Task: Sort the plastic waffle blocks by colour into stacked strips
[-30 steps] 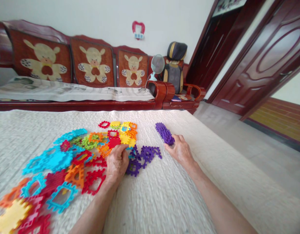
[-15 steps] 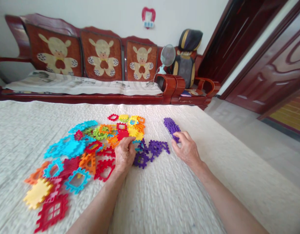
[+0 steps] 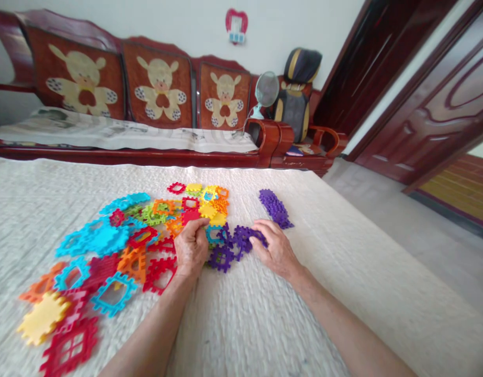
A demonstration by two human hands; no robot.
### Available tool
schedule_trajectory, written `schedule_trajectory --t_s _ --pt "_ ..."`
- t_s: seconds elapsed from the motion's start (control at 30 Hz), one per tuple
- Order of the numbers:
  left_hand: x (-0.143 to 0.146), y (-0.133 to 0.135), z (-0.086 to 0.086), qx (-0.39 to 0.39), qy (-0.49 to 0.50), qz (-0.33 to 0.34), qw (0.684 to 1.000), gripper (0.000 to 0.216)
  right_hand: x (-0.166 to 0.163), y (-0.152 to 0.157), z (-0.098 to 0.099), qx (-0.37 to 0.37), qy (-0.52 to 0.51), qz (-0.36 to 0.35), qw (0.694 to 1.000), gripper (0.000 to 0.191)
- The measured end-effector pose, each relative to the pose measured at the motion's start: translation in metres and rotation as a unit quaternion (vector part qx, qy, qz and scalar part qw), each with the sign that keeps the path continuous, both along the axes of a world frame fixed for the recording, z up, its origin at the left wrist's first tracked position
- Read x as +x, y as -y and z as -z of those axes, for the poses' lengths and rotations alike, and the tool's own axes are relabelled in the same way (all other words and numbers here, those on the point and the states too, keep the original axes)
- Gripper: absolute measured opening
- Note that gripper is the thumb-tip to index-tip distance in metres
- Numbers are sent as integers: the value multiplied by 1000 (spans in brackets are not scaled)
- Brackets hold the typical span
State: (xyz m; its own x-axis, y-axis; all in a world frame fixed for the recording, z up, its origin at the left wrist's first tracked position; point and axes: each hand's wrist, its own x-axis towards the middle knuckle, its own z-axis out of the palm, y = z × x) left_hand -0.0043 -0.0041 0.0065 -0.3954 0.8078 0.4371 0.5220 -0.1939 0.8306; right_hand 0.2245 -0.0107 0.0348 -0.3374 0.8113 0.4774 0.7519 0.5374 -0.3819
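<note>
The right hand (image 3: 276, 250), thumb and fingers apart, stands at the right end of the loose cluster of purple, notched plastic pieces (image 3: 240, 235), its long axis running left to right; contact is uncertain. The left hand (image 3: 192, 246), fingers curled together, lies left of it, any grip hidden.

The table (image 3: 245, 324) had a pale, rough-looking cover (image 3: 374, 235). On its left part there lay a loose heap (image 3: 127, 262) of flat toothed pieces, many overlapping: blue pieces (image 3: 103, 235) at the outer side, a yellow piece (image 3: 43, 317) partly over a pink one, and a red window (image 3: 70, 348) nearest to the viewer. Purple pieces (image 3: 221, 257) lay at the heap's right edge. Apart from these, farther right, stretched a slanting purple row (image 3: 273, 207).
</note>
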Motion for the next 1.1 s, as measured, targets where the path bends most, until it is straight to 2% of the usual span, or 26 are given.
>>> schedule_trajectory --t_s 0.1,0.2,0.3,0.4,0.67,0.87,0.97,1.03,1.1 --pt "0 0 -1 -1 -2 6 1000 29 18 -8 -1 61 -25 154 986 28" --pt "0 0 -1 3 -6 5 1000 29 37 -17 3 52 10 265 963 48" --pt "0 0 0 6 -10 4 1000 29 47 -23 8 -6 51 317 947 60" --pt "0 0 0 5 -9 5 1000 29 47 -26 9 -50 69 335 938 65" --pt "1 1 -4 -7 -8 -4 1000 29 51 -27 12 -65 49 305 949 66" --pt "2 0 -2 -6 11 -10 1000 28 54 -20 -4 11 48 294 954 60" --pt "2 0 -1 -5 12 -9 1000 29 43 -11 -16 12 43 225 973 53" --pt "1 0 -1 -7 9 -8 1000 29 32 -4 -21 -53 49 137 988 51" --pt "2 0 -1 -8 3 -9 1000 29 21 2 -22 -122 62 49 989 50"
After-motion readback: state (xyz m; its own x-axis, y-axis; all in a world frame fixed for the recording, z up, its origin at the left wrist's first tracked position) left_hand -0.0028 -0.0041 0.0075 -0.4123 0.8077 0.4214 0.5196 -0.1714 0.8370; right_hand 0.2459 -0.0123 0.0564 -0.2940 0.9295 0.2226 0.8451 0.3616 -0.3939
